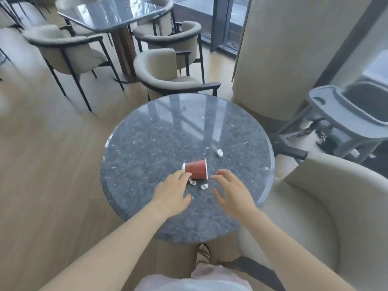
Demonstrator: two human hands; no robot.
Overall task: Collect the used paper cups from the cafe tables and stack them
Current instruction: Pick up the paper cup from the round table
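Pickup step: the red paper cup lies tipped over near the counter's near edge, between the left hand and right hand, both spread and empty. Next, probably: grip it.

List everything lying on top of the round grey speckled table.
On the round grey speckled stone table: a red paper cup on its side and three crumpled white paper scraps. The left hand and right hand hover over the near part, so anything beneath them is hidden.
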